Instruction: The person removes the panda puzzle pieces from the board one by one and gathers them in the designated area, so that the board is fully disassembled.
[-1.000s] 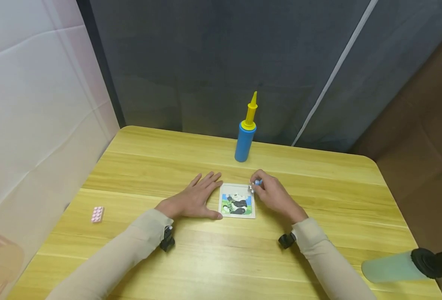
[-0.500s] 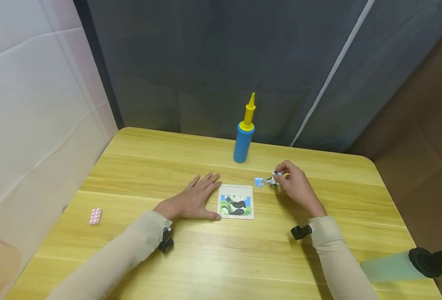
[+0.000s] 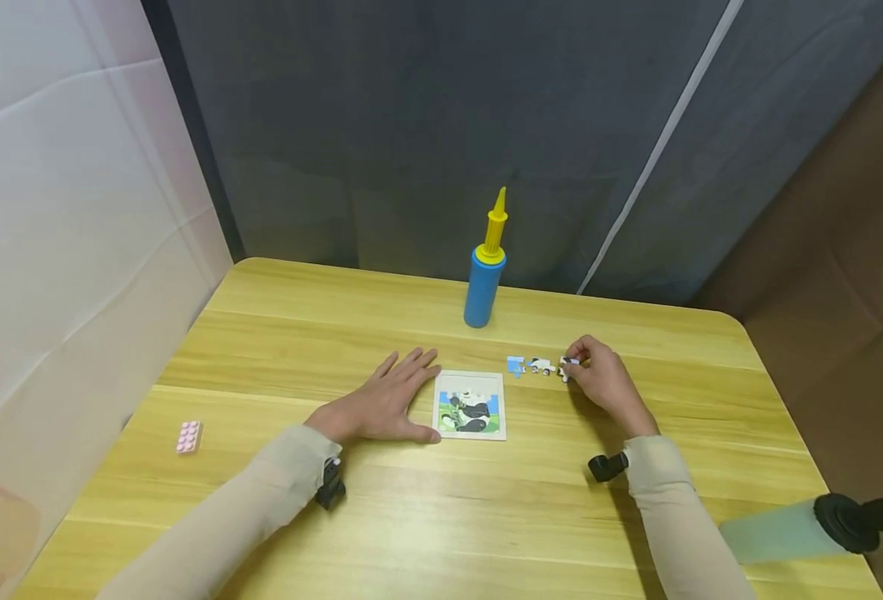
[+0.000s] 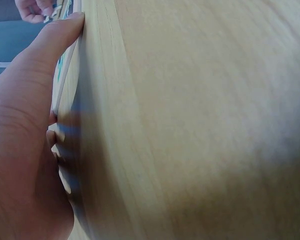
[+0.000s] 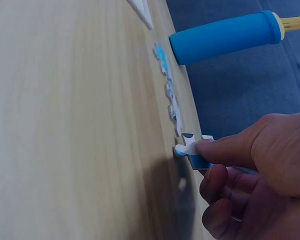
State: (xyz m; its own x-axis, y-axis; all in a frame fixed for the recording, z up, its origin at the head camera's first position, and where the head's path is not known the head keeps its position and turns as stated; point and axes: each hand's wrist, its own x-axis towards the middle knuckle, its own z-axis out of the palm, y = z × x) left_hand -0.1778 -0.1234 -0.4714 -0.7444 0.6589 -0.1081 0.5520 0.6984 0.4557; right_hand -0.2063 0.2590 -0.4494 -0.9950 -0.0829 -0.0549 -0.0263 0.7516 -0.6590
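A small panda puzzle board (image 3: 470, 405) lies on the wooden table (image 3: 441, 517). My left hand (image 3: 400, 387) rests flat on the table against the board's left edge, thumb along the board's edge (image 4: 65, 75) in the left wrist view. To the right of the board, my right hand (image 3: 575, 365) pinches a small white-and-blue puzzle piece (image 5: 190, 147) between thumb and finger, just above or on the table. Two loose pieces lie in a row to its left: a blue one (image 3: 516, 365) and a white-and-black one (image 3: 540, 366).
A blue pump with a yellow nozzle (image 3: 484, 279) stands behind the board. A pink toy brick (image 3: 189, 436) lies at the table's left. A pale green bottle with a black cap (image 3: 786, 531) lies at the near right corner. Dark curtain behind, white wall at left.
My right hand moved from the board's top right corner out to the right. A blue and a white-and-black piece now lie in a row on the table. The left hand stayed put.
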